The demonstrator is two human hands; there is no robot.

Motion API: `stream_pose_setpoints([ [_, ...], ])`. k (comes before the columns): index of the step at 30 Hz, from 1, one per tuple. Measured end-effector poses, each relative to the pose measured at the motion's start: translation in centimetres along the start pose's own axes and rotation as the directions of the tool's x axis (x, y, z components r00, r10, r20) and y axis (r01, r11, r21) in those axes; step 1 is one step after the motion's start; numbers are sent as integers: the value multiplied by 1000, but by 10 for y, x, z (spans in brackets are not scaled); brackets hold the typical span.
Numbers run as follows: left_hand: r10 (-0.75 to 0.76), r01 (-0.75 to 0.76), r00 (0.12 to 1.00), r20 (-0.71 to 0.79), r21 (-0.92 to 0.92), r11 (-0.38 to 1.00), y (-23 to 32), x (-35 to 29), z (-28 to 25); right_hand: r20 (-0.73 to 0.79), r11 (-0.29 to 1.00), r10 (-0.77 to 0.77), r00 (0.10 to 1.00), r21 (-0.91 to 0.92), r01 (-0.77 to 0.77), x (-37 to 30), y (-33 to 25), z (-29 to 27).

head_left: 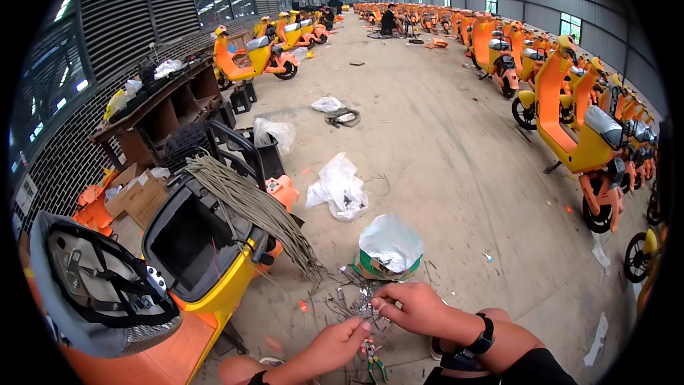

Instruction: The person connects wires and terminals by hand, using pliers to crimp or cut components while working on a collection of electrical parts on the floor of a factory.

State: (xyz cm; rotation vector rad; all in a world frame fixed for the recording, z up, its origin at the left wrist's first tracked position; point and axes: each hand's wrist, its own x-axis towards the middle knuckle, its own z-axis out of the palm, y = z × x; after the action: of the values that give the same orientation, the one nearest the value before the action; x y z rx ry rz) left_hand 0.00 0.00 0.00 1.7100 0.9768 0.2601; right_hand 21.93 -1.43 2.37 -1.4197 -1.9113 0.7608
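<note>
My left hand (pixel 343 339) is closed, thumb and fingers pinched together, just above the floor. Close by on the right, my right hand (pixel 413 306) is also pinched, its fingertips pointing left. Whatever thin thing either holds is too small to make out. Under the hands lies a scattered heap of small wire pieces and bits (pixel 353 301). Pliers with green and red handles (pixel 373 362) lie on the floor beside my left fingertips. Just beyond my right hand, a green and white bag (pixel 388 248) stands with its top open, showing a pale silvery inside.
At left a yellow and orange scooter (pixel 228 299) has its seat (pixel 100 285) tipped up, and a cable bundle (pixel 249 207) drapes over it. White plastic (pixel 338 187) lies ahead. Scooters (pixel 570 121) line the right side. Far off, a person (pixel 390 21) sits low.
</note>
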Motion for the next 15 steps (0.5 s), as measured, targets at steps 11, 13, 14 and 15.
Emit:
stream_pose_setpoints([
  [11, 158, 0, 926, -342, 420, 908, 19, -4, -2, 215, 984, 22, 976, 168, -59, -12, 0, 8],
  [13, 122, 33, 934, -335, 421, 907, 9, -2, -3, 270, 952, -98, 958, 305, 11, -11, -1, 10],
  [14, 104, 47, 939, -329, 421, 906, 4, 0, -3, 278, 929, -194, 941, 361, 85, -10, 2, 12],
  [15, 65, 52, 951, -301, 363, 931, 1, 2, -5, 278, 897, -286, 917, 415, 154, -9, 4, 13],
])
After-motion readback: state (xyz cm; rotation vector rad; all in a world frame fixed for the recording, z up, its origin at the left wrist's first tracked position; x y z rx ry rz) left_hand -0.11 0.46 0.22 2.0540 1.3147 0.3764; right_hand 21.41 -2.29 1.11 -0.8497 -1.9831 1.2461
